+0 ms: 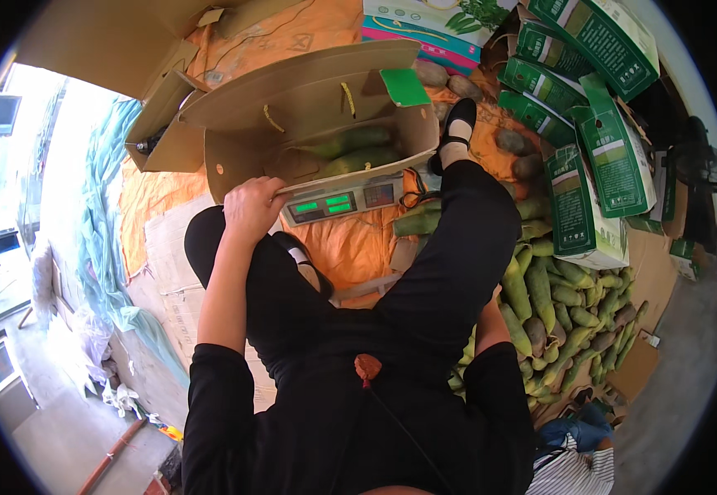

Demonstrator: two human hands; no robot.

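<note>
My left hand is closed on the near left rim of an open cardboard box, its fingers bent over the edge. Inside the box lie a few long green radishes, and two yellow cord loops hang from its far wall. Under the box's near side shows a digital scale with lit green displays. My right hand is down beside my right leg, next to a heap of green radishes. The leg hides nearly all of it, so its fingers and anything in them do not show.
Green printed cartons stand stacked at the right. More radishes lie between box and heap. An orange tarp covers the floor, with flattened cardboard at the left. A person in a striped top is at lower right.
</note>
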